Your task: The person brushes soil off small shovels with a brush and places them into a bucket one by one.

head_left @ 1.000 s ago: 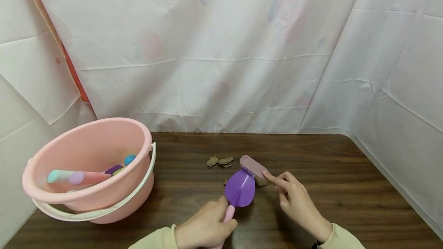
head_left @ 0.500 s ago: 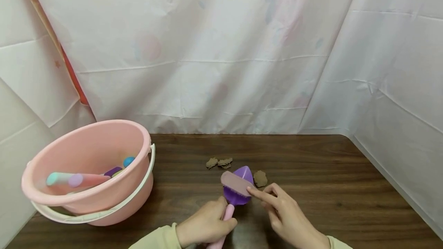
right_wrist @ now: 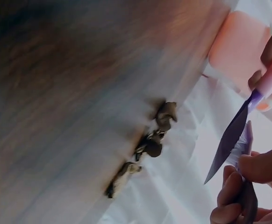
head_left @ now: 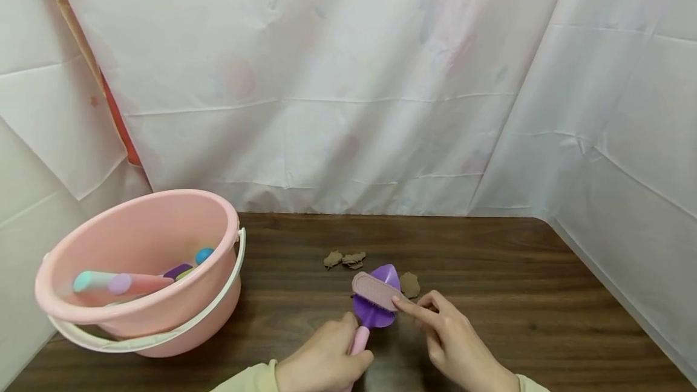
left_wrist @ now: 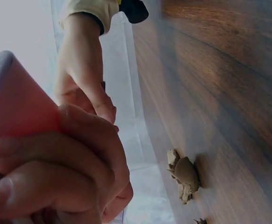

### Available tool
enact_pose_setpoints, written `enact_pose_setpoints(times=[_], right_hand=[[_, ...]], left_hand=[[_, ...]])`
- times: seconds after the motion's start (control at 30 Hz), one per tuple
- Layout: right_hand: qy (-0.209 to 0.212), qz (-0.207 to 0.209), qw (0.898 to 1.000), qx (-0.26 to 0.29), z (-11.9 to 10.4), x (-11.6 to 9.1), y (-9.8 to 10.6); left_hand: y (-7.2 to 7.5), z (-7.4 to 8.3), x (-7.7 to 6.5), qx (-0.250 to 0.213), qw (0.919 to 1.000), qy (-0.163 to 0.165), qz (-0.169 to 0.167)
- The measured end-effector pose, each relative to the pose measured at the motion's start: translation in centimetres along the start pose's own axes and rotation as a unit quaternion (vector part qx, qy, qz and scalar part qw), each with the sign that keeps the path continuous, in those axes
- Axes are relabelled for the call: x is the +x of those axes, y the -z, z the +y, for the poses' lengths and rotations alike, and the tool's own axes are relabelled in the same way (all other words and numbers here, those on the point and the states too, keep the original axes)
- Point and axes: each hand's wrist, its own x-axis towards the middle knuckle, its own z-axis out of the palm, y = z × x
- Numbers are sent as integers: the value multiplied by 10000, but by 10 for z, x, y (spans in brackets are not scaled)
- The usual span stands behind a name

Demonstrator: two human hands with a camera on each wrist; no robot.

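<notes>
My left hand (head_left: 327,352) grips the pink handle of a small purple shovel (head_left: 388,274), its pointed blade aimed away from me. My right hand (head_left: 454,334) holds a pink brush (head_left: 374,290), index finger laid along its end. The brush lies slantwise across the blade and hides its middle. From the right wrist view, the bristles face the blade, and thumb and fingers pinch the brush (right_wrist: 248,186). A flat brown clay-like piece (head_left: 410,285) lies right of the blade. Two crumbly brown lumps (head_left: 354,259) sit beyond it to the left.
At the left stands a pink bucket (head_left: 218,313) with a white handle (head_left: 179,331). Inside it are a blue ball (head_left: 204,255) and tools with mint and lilac handle ends. White curtains (head_left: 354,77) enclose the wooden table (head_left: 490,259) at the back and sides.
The brush has gone from the blade's tip back toward me and left, onto the middle of the blade. This uncovered the brown piece at the right. The left hand and shovel barely moved.
</notes>
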Motion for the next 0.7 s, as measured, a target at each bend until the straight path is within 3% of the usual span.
enact_pose_setpoints(times=[0.23,0.47,0.7], right_hand=[[-451,276,9985,-167,19,5,2],[-357,447,9964,-626,30,4,5],[-500,389,9965,-547,29,3,8]], left_hand=[[-2,-3,-1,103,9997,-216,30],[-1,-3,-1,152,9997,-169,16],[-2,-4,0,70,9997,-245,16]])
